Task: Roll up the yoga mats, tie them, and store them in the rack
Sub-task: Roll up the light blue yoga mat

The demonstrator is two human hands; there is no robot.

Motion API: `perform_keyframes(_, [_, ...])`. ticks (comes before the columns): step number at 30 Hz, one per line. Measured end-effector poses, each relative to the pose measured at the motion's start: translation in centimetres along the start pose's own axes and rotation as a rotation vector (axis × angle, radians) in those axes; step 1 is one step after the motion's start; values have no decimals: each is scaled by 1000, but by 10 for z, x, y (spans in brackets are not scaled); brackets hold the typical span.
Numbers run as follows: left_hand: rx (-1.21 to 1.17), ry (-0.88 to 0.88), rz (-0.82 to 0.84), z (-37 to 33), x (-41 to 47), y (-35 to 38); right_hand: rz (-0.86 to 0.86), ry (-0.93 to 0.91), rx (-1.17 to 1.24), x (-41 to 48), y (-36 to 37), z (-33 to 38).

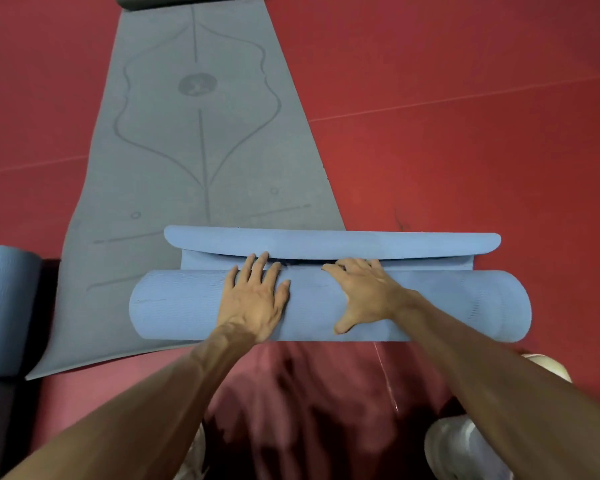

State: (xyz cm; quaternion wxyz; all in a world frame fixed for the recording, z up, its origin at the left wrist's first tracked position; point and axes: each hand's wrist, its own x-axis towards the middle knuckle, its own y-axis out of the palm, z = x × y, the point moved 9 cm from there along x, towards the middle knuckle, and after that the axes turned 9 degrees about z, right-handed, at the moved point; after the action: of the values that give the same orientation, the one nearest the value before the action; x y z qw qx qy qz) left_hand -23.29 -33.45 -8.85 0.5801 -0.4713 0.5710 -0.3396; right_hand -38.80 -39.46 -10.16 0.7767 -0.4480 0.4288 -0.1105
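While most of the blue yoga mat (430, 306) is already wound into a thick roll lying crosswise on the red floor (465, 116), a short tail (326, 242) still lies flat just beyond it, its far edge curling upward. The left hand (255, 299) presses flat on top of the roll with its fingers (253, 268) straight and slightly spread, tips reaching the tail. The right hand (364, 292) lies on the roll beside it, fingers together and bent down over the far side, thumb splayed toward the near side; neither hand closes round the mat. One last turn should finish this roll, by my reading. Tying is not yet begun, and no strap or rack is in view. A grey mat (201, 150) lies fully unrolled beyond, touching the roll's left end, so it likely remains to be done. Another blue roll (4, 306) sits at the left edge; whether it is tied I cannot tell.
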Motion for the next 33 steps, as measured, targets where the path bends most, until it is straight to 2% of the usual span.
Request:
perform_keyframes(6, [-58,-35,25,7,38,-9,-291,-30,-63,-5,-17,0])
perform_keyframes(10, [-66,-12,44,8,55,-10,-414,-18,-70,-2,-26,-3])
perform_keyframes(15, [-107,14,40,13,89,-23,-643,80,-127,-13,-28,-8])
perform_keyframes(19, [-158,48,6,14,117,-36,-732,76,-107,-7,-47,-15])
perform_keyframes(23, [-192,44,-36,21,141,-43,-698,15,-140,7,-56,-16])
perform_keyframes(27, [-200,46,23,23,161,-38,-613,-25,-159,14,-51,-14])
perform_keyframes(30, [-209,42,21,23,165,-39,-380,28,-184,24,-43,-17])
perform_keyframes(32, [-231,51,-34,23,161,-44,-199,68,-214,30,-37,-20])
perform_keyframes(33, [-235,59,-65,23,157,-46,-162,77,-232,31,-36,-20])
